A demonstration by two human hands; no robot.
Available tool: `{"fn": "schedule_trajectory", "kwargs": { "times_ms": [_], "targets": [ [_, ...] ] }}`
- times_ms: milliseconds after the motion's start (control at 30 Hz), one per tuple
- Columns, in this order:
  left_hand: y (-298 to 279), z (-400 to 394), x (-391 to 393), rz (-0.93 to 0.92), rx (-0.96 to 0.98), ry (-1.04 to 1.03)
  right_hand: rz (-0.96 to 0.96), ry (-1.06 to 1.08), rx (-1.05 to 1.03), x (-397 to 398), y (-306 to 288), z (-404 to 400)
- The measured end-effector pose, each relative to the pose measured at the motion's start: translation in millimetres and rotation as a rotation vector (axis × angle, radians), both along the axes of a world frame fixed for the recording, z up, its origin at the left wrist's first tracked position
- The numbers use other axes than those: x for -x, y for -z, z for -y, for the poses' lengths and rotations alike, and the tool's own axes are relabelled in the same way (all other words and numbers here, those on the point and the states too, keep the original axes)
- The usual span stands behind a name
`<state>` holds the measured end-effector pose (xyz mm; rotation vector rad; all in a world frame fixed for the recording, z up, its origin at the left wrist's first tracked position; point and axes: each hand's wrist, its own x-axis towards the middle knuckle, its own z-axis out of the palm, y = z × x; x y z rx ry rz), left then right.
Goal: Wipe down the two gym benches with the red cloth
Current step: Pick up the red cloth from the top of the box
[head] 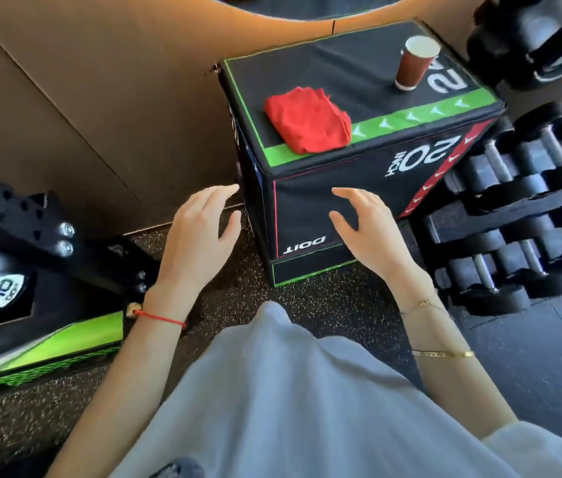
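Observation:
A folded red cloth (307,120) lies on top of a black padded jump box (310,208) with green trim, near its front left corner. My left hand (200,236) hovers in front of the box's left edge with relaxed fingers, holding nothing. My right hand (369,232) is in front of the box's front face, fingers spread and empty. Both hands are below the cloth and apart from it. At the far left is a black and green padded piece of gym equipment (41,343); I cannot tell whether it is a bench.
A brown paper cup (415,63) stands upright at the back right of the box top. A rack of black dumbbells (527,208) fills the right side. A tan wall (100,108) rises behind left. The floor (234,305) is speckled black rubber.

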<state>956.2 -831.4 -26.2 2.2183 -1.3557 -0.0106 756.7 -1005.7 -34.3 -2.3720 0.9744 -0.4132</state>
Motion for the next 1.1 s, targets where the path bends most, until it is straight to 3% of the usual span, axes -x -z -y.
{"fn": "schedule_trajectory", "kwargs": {
  "times_ms": [333, 500, 667, 933, 1100],
  "targets": [
    [8, 119, -60, -0.038, -0.049, 0.054, -0.027, 0.018, -0.016, -65, 6, 106],
    [12, 166, -71, -0.062, -0.034, -0.004, -0.021, -0.005, 0.017, -88, 8, 167],
    [19, 210, -72, -0.103, -0.025, -0.073, -0.14, -0.021, 0.039, -120, 21, 231],
    [39, 231, -68, -0.145, -0.051, -0.182, -0.309, -0.082, 0.047, -150, 54, 257],
    [43, 225, -72, -0.138, -0.082, -0.215, -0.225, -0.064, 0.035, -157, 63, 257]
  ]
}}
